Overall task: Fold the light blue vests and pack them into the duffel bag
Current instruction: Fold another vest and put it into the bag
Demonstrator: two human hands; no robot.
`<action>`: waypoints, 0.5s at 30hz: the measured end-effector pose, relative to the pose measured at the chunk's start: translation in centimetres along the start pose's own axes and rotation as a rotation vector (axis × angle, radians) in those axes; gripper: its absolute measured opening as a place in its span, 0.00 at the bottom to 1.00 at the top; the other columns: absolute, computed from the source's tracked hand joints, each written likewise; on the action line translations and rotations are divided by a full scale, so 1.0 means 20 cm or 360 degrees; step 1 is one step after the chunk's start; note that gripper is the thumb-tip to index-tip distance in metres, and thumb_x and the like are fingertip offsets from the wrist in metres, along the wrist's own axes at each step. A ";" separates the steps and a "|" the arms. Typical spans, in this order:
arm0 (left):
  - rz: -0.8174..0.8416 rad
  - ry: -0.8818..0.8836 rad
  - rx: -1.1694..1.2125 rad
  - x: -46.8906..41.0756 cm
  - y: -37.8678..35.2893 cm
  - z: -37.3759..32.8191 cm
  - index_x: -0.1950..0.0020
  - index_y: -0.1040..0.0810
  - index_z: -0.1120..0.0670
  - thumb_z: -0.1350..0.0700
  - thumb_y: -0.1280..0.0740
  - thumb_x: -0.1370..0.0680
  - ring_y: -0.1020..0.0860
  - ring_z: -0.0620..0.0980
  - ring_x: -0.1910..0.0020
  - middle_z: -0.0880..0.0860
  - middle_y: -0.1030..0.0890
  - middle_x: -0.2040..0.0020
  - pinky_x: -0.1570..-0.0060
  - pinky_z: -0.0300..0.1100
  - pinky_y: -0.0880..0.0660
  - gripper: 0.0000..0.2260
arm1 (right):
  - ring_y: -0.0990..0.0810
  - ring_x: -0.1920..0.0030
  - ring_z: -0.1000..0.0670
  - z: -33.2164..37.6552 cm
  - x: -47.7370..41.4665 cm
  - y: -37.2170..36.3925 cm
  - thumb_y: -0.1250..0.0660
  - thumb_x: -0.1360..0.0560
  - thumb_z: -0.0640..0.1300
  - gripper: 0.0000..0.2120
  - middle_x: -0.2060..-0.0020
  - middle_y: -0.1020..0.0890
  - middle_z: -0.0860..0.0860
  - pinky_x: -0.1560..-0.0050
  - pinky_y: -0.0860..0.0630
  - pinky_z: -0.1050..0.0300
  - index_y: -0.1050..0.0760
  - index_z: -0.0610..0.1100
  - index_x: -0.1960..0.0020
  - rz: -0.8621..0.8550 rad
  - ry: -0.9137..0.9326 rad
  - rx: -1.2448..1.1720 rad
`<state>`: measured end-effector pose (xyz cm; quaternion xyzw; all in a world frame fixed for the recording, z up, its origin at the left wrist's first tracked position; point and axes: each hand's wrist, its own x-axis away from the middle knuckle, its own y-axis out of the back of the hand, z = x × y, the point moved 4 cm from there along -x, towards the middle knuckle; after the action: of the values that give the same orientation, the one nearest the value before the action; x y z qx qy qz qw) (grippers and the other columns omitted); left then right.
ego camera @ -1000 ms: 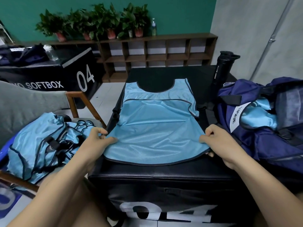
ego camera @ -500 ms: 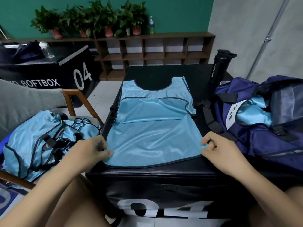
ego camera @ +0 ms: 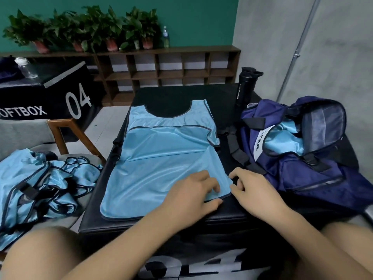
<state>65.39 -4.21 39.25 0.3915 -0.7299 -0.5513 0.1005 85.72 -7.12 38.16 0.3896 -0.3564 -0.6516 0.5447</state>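
Observation:
A light blue vest (ego camera: 161, 158) with dark trim lies flat on a black padded box (ego camera: 181, 93), neck opening at the far end. My left hand (ego camera: 191, 197) rests on the vest's near right corner, fingers on the cloth and thumb at the hem. My right hand (ego camera: 250, 188) pinches that same corner from the right edge. To the right, an open navy duffel bag (ego camera: 302, 174) holds folded light blue vests (ego camera: 282, 140). A heap of unfolded light blue vests (ego camera: 40, 184) lies on a chair at the left.
A black sport bottle (ego camera: 245, 85) stands at the box's far right, behind the bag. A wooden chair frame (ego camera: 68, 132) is at the left. Another black box marked 04 (ego camera: 60, 98), a wooden shelf (ego camera: 167, 71) and potted plants (ego camera: 90, 29) stand beyond.
My left hand has crossed from the vest's near left corner to its near right corner, beside my right hand. The vest's left corner now lies free and flat.

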 end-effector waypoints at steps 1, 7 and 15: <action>-0.0024 -0.0007 -0.0044 -0.04 -0.05 -0.04 0.40 0.22 0.43 0.38 0.30 0.21 0.23 0.47 0.47 0.43 0.25 0.47 0.50 0.48 0.23 0.14 | 0.22 0.60 0.55 -0.01 0.00 0.00 0.32 0.21 0.49 0.07 0.62 0.21 0.56 0.57 0.21 0.48 0.25 0.58 0.45 -0.0016 0.0014 -0.0032; -0.0185 0.0009 -0.0227 -0.21 -0.21 -0.07 0.50 0.21 0.50 0.46 0.30 0.22 0.20 0.55 0.56 0.49 0.24 0.56 0.64 0.45 0.33 0.09 | 0.23 0.59 0.56 -0.08 0.03 0.01 0.30 0.24 0.46 0.12 0.59 0.22 0.58 0.54 0.21 0.49 0.24 0.59 0.44 -0.0024 0.0096 -0.0103; -0.0173 0.0108 0.0513 -0.13 -0.08 -0.02 0.56 0.19 0.47 0.56 0.26 0.24 0.21 0.46 0.58 0.44 0.20 0.59 0.56 0.34 0.27 0.05 | 0.25 0.60 0.58 0.00 0.00 0.01 0.26 0.28 0.51 0.24 0.50 0.28 0.58 0.59 0.22 0.51 0.27 0.63 0.34 -0.0120 0.0297 -0.0190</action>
<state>68.11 -2.82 38.65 0.4597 -0.7828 -0.4182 0.0310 85.72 -7.10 38.35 0.4286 -0.2498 -0.6526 0.5727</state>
